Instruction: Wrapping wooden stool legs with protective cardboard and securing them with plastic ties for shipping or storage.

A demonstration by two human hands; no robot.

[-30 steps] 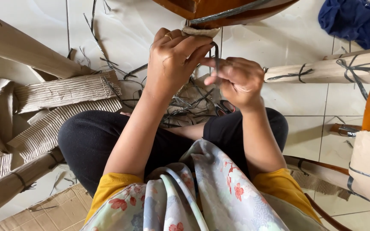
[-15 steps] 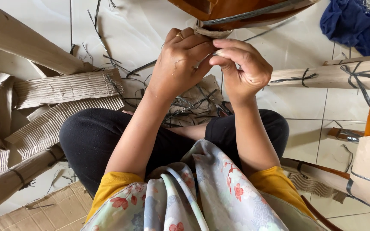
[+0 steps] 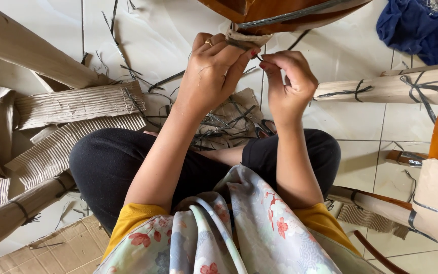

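My left hand (image 3: 218,63) is closed on the brown paper wrapping (image 3: 248,38) at the edge of the wooden furniture piece (image 3: 280,11) just above it, and my right hand (image 3: 285,83) is beside it, with thumb and forefinger pinched on a thin dark strap (image 3: 262,76) that hangs down between the two hands. Below the hands, over my crossed legs, a heap of cut straps and torn paper (image 3: 229,119) lies on the tiled floor (image 3: 361,116). Corrugated cardboard sheets (image 3: 77,104) lie to the left and a wrapped wooden leg (image 3: 381,87) to the right.
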